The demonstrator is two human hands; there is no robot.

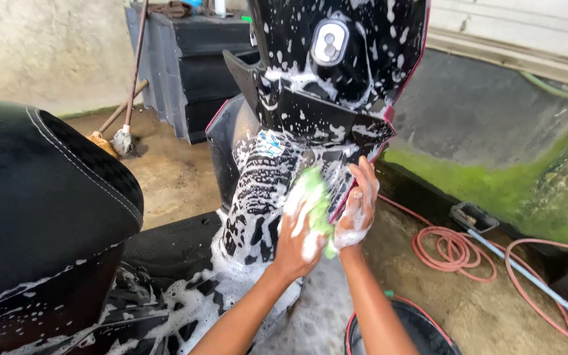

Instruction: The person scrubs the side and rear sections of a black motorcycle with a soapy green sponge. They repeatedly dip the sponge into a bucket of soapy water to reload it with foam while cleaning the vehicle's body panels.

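- Scooter [323, 98], black and streaked with soap foam, fills the middle; its seat [41, 197] sits left.
- Hose [455, 250], red, lies coiled on the floor at right.
- Left hand [297, 243] presses a green sponge [317, 197] against the scooter's inner panel, fingers grasping it.
- Right hand [357, 210], soapy, fingers released, rests flat just beside the sponge.

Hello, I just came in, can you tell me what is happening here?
A person is washing a black scooter that is covered in soap foam. The left hand presses a green sponge against the inner front panel below the handlebar area. The right hand, also soapy, rests on the panel's edge beside the sponge. Foam runs down onto the footboard. The black seat is at the left, and a red hose lies coiled on the ground at the right.
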